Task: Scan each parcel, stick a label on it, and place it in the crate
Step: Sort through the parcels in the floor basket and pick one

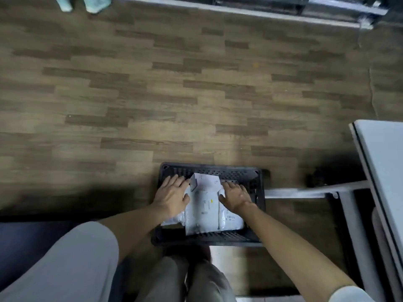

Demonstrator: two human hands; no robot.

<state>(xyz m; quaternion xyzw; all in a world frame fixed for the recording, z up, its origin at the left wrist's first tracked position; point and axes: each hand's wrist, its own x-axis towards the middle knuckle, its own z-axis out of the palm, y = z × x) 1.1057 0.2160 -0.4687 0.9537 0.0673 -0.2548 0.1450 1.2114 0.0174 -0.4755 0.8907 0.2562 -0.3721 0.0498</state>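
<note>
A black slatted crate [258, 192] stands on the wooden floor in front of my knees. Several white parcels lie inside it: flat white mailer bags [204, 212] and, on top at the far end, a small white box [205, 182]. My left hand [172, 194] lies flat with spread fingers at the left side of the box, its fingertips touching the box's edge. At the box's right side, my right hand [235, 196] rests with straight fingers on the mailers. Both forearms reach down into the crate. Neither hand grips anything.
A grey table [383, 162] with metal legs [305, 191] stands at the right, close to the crate. A metal rack base [261, 5] runs along the far wall. Another person's feet [85, 3] show at the top left. My legs fill the foreground.
</note>
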